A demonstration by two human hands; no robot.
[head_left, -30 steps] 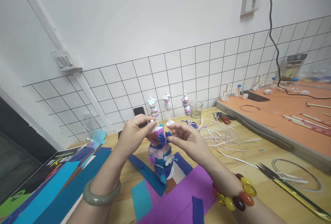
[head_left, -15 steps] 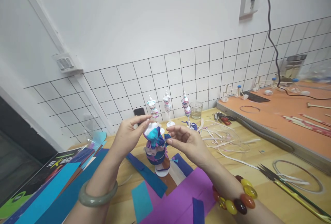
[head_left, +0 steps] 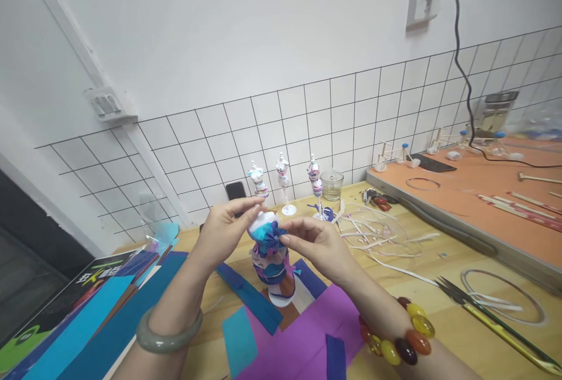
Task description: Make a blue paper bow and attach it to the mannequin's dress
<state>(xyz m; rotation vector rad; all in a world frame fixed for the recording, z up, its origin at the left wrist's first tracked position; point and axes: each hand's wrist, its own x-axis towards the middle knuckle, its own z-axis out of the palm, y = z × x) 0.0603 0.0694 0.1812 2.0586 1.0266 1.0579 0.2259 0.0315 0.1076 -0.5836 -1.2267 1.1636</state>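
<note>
A small dress-form mannequin [head_left: 266, 260], wrapped in blue, purple and white paper, stands in front of me. At its top my left hand [head_left: 222, 230] has thumb and fingers closed around the neck and shoulder, partly hiding them. Pinched in my right hand [head_left: 318, 243] is a pleated dark blue paper piece [head_left: 274, 238], which lies against the turquoise chest of the form. Whether it is stuck there I cannot tell. Beneath the mannequin, a purple paper sheet [head_left: 302, 333], a teal strip [head_left: 250, 298] and a turquoise piece [head_left: 239, 339] overlap on the wooden table [head_left: 395, 286].
Behind stand three smaller decorated mannequins, one of them [head_left: 281, 172] in the middle, and a glass [head_left: 332, 185]. Tangled white ribbon [head_left: 373, 233] and yellow-handled scissors [head_left: 496, 321] lie to the right. Paper sheets [head_left: 127, 304] are at left, an orange board [head_left: 496, 187] at right.
The pleated blue paper has moved left from the mannequin's side onto its chest, with my right hand. The mannequin has shifted slightly right and down; my left hand stays at its top.
</note>
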